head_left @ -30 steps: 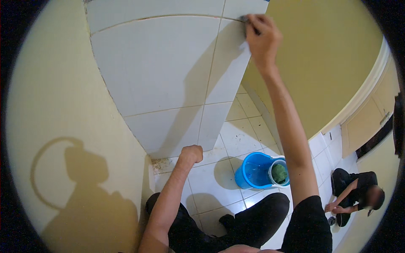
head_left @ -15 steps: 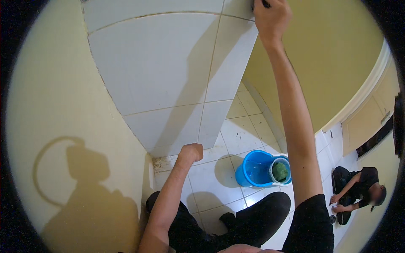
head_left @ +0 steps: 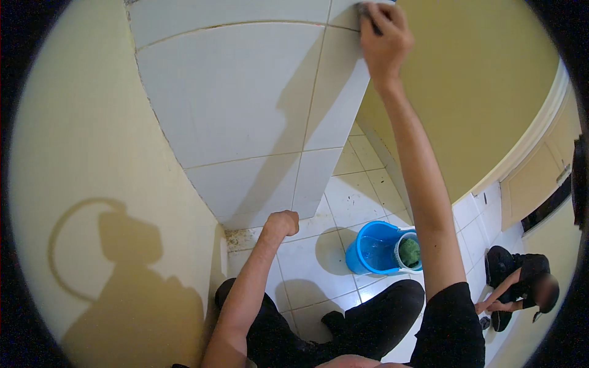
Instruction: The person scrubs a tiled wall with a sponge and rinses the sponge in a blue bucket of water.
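Note:
My right hand (head_left: 383, 40) is raised high against the white tiled wall panel (head_left: 245, 110), its fingers closed on a small dark tool (head_left: 367, 11) pressed at a grout line near the panel's top right edge. What kind of tool it is cannot be told. My left hand (head_left: 283, 222) is a closed fist with nothing in it, resting against the foot of the tiled panel just above the floor. My legs in black trousers are bent beneath me.
A blue bucket (head_left: 375, 247) with water and a green cloth in its strainer stands on the white floor tiles to my right. Dirty grout marks lie at the panel's base (head_left: 239, 236). Another person in black (head_left: 521, 285) crouches at the lower right. Yellow walls flank the panel.
My right hand has moved up along the tile edge toward the top of the panel, then eased slightly down and left. My left fist has stayed at the panel's base.

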Demonstrator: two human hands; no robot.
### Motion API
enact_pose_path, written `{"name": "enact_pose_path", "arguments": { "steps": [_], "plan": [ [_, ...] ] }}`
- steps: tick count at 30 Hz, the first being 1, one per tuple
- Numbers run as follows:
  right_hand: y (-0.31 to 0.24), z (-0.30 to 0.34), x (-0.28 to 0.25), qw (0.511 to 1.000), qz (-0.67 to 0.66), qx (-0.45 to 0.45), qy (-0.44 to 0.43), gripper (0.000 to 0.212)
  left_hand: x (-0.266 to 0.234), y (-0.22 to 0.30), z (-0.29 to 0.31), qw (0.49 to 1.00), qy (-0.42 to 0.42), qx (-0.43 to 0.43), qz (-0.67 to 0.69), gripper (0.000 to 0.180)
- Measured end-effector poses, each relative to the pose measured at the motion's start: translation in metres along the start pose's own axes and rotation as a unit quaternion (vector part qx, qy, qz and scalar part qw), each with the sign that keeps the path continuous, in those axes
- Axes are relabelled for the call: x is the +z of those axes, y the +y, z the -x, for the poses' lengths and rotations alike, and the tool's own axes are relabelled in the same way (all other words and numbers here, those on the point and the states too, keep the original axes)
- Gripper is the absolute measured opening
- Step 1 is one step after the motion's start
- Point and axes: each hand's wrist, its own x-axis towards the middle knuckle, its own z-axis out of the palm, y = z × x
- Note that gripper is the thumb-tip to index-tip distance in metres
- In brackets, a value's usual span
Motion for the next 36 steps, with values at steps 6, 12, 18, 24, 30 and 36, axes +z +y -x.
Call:
{"name": "enact_pose_path", "arguments": {
  "steps": [6, 12, 18, 24, 30, 36],
  "plan": [
    [-0.014, 0.034, -0.006, 0.987, -0.071, -0.077, -0.119, 0.015, -0.012, 0.003, 0.014, 1.0, -0.001, -0.001, 0.008, 0.033],
    [-0.026, 0.03, 0.007, 0.978, -0.136, -0.107, -0.115, 0.013, -0.005, -0.003, 0.006, 1.0, -0.007, 0.0, 0.003, 0.033],
    [-0.026, -0.024, 0.017, 0.998, -0.068, -0.001, -0.021, 0.01, -0.011, -0.003, 0.01, 1.0, -0.001, -0.009, 0.009, 0.032],
    [-0.04, 0.029, 0.023, 0.952, -0.152, -0.199, -0.173, 0.015, -0.01, 0.001, 0.012, 1.0, -0.001, -0.006, 0.011, 0.031],
    [-0.038, 0.003, 0.021, 0.996, -0.062, -0.026, -0.057, 0.011, -0.014, 0.008, 0.014, 1.0, -0.003, 0.008, 0.001, 0.031],
    [-0.084, 0.104, 0.012, 0.964, -0.136, -0.17, -0.15, 0.019, -0.014, 0.0, 0.017, 1.0, -0.007, 0.0, -0.01, 0.032]
  ]
}}
